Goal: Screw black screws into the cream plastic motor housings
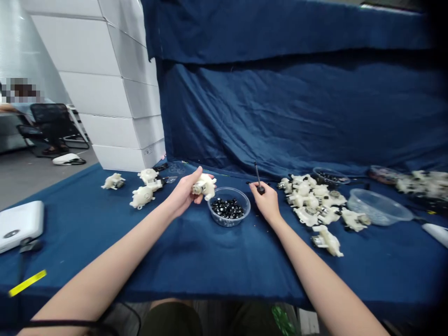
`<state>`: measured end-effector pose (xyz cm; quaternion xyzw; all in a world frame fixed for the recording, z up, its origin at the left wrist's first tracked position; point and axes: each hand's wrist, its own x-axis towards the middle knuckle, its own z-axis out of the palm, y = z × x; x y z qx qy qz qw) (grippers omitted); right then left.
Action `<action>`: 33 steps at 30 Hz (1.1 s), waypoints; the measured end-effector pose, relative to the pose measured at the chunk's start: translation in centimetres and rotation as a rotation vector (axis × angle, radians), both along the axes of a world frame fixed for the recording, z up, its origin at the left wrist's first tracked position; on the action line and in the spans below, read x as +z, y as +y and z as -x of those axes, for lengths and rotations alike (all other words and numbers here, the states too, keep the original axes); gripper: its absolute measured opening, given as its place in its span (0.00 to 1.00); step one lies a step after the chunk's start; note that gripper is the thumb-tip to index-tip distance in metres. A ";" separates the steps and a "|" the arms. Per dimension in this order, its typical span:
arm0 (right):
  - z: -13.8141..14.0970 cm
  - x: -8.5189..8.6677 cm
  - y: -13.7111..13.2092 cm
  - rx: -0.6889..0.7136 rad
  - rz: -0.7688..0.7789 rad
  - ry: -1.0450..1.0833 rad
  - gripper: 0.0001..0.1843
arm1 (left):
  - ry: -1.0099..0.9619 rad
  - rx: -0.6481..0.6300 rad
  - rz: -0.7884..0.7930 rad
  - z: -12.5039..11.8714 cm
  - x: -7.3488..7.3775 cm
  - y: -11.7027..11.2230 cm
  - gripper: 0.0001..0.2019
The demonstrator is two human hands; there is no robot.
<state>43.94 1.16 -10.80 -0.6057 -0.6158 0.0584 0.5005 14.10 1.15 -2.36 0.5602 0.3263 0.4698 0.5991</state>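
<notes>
Our forearms [122, 254] crossed the near edge of the blue cloth [224, 266], which spread between them; beyond both hands, a hanging drape [297, 116] bounded the room for moving. Our left hand [187, 189] gripped a cream part [205, 186], near the bowl [227, 222] of black pieces [229, 208] between our hands; our right hand [268, 203] wrapped a dark tool [261, 189], with more cream parts [310, 198] to its right

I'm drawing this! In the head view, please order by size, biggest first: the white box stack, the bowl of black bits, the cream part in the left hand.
1. White box stack
2. Bowl of black bits
3. Cream part in left hand
</notes>
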 end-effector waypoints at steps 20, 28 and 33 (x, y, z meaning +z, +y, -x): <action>5.6 9.3 -0.1 0.699 0.498 -0.724 0.31 | -0.453 0.302 0.331 1.1 -4.9 4.5 0.19; 6.6 9.8 -2.8 0.569 0.603 -0.813 0.16 | -0.418 0.249 0.370 0.4 -4.8 4.0 0.20; 6.7 9.6 -2.4 0.570 0.629 -0.802 0.17 | -0.405 0.228 0.368 0.3 -4.7 3.7 0.20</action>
